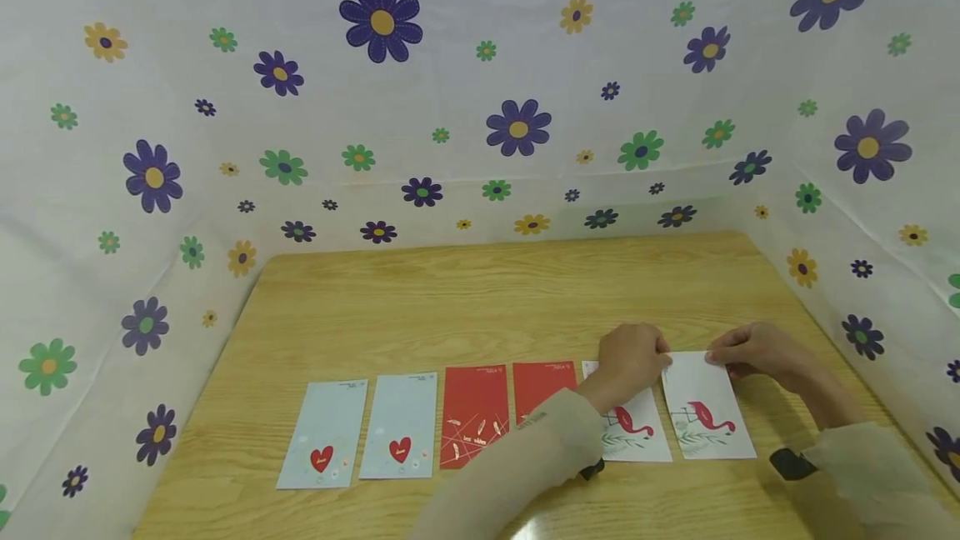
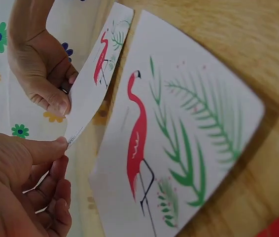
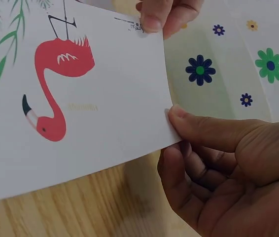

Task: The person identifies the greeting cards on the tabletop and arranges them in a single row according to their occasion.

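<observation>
At the right end of a row of cards, a white flamingo card (image 1: 705, 407) is held by its far edge between both hands. My left hand (image 1: 632, 361) pinches one far corner with thumb and fingers, and my right hand (image 1: 761, 354) pinches the other. In the right wrist view the flamingo card (image 3: 120, 94) spans the two hands, its far end lifted off the wood. A second flamingo card (image 2: 179, 118) lies just left of it, partly under my left wrist in the head view.
Two red cards (image 1: 476, 407) and two pale blue heart cards (image 1: 322, 432) continue the row leftward on the wooden table (image 1: 495, 298). My left sleeve (image 1: 517, 465) covers part of one red card. A flower-patterned white cloth (image 1: 465, 90) surrounds the table at the back and sides.
</observation>
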A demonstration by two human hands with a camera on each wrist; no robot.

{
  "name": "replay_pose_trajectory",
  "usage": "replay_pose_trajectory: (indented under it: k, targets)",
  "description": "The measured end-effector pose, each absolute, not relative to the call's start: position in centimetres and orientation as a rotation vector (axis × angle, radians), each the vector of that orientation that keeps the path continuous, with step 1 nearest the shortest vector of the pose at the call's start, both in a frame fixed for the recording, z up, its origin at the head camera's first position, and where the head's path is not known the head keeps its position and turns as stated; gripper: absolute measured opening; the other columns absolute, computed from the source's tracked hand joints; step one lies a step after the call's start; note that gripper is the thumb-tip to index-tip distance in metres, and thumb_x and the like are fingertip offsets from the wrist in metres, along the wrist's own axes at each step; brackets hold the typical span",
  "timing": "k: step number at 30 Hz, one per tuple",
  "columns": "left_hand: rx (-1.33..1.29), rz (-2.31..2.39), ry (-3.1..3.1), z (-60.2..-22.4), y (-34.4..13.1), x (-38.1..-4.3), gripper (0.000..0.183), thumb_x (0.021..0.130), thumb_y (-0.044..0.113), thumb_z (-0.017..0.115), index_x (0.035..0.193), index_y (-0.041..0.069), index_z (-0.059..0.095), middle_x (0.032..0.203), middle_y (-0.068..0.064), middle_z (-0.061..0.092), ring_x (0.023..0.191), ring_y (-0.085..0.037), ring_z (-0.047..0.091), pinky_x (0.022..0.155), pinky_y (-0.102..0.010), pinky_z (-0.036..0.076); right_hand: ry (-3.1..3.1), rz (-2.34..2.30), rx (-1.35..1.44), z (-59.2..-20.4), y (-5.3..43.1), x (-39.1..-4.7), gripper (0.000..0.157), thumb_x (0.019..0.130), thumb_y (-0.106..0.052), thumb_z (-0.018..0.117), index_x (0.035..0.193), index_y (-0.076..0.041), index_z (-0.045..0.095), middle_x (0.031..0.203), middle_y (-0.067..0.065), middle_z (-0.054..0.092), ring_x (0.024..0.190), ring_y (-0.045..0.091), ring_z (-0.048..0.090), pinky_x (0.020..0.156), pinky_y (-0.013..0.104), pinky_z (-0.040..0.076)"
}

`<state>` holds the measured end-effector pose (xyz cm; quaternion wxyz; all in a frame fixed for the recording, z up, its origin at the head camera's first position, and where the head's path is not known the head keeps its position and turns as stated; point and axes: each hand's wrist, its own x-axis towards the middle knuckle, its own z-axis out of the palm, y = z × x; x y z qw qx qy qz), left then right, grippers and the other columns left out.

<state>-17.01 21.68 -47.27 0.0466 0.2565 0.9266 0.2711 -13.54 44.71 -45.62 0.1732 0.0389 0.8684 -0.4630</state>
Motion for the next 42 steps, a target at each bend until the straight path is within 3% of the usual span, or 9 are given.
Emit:
replay_pose_trajectory:
  k: [14, 23, 42]
  targets:
    - [0.886, 0.562, 2.961, -49.0, 22.1, -17.5, 0.006, 0.092, 0.036, 0.080, 0.093, 0.030, 0.080, 0.085, 0.018, 0.070, 0.076, -0.003, 0.053, 0.069, -0.020, 0.035, 2.684, -1.101, 0.156, -46.4, 43.0, -13.4, 0.022, 0.090, -0.014, 0.079, 0.094, 0.008, 0.075, 0.084, 0.006, 0.071, 0.074, 0.018, 0.062, 0.062, 0.028, 0.055]
    - [0.897, 0.403, 2.979, -49.4, 22.4, -17.5, 0.011, 0.093, 0.041, 0.078, 0.098, 0.032, 0.081, 0.094, 0.017, 0.072, 0.089, -0.007, 0.059, 0.074, -0.023, 0.039, 2.774, -0.960, 0.172, -46.9, 42.5, -13.5, 0.020, 0.091, -0.014, 0.078, 0.092, 0.005, 0.075, 0.079, 0.002, 0.068, 0.072, 0.018, 0.058, 0.058, 0.026, 0.048]
    - [0.846, 0.366, 2.994, -49.3, 22.5, -17.4, 0.009, 0.092, 0.042, 0.079, 0.093, 0.033, 0.080, 0.091, 0.016, 0.070, 0.086, -0.007, 0.057, 0.074, -0.024, 0.040, 2.813, -0.921, 0.169, -47.1, 42.1, -13.8, 0.022, 0.091, -0.013, 0.078, 0.095, 0.007, 0.070, 0.082, 0.006, 0.067, 0.073, 0.019, 0.057, 0.058, 0.025, 0.048]
